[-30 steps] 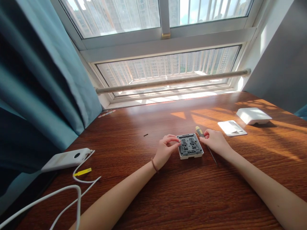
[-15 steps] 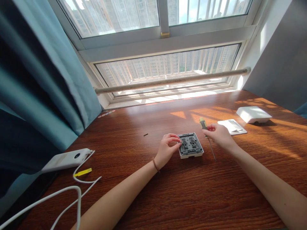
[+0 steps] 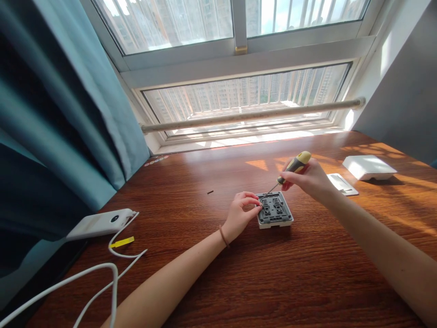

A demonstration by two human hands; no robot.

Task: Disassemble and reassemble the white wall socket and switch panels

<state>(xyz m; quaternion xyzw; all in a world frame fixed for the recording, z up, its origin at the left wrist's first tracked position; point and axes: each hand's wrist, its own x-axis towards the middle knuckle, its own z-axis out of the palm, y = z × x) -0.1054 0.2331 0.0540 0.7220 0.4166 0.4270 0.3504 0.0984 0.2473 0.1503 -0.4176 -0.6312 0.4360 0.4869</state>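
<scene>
A square light switch (image 3: 275, 210) lies on the table, its grey inner frame facing up inside a white base. At its left edge is my left hand (image 3: 243, 212), thumb and fingertips pinched on a tiny shiny piece that looks like a screw (image 3: 261, 204). My right hand (image 3: 312, 180) grips a yellow and grey screwdriver (image 3: 296, 165) above the switch. The screwdriver slants down to the left, and its tip reaches the pinched fingers; whether it touches the screw is too small to tell. Farther left, a small dark screw (image 3: 210, 192) lies loose on the wood.
A white cover plate (image 3: 344, 186) lies behind my right forearm, with a white box-shaped part (image 3: 369, 167) beyond it. At left are a white power strip (image 3: 102, 224), a white cable (image 3: 114, 282) and a yellow tag (image 3: 123, 242). A blue curtain (image 3: 112, 136) hangs beside the window.
My right hand has raised and turned the screwdriver: its tip moved from the table right of the switch to my left fingertips. The left hand still pinches at the switch's left edge.
</scene>
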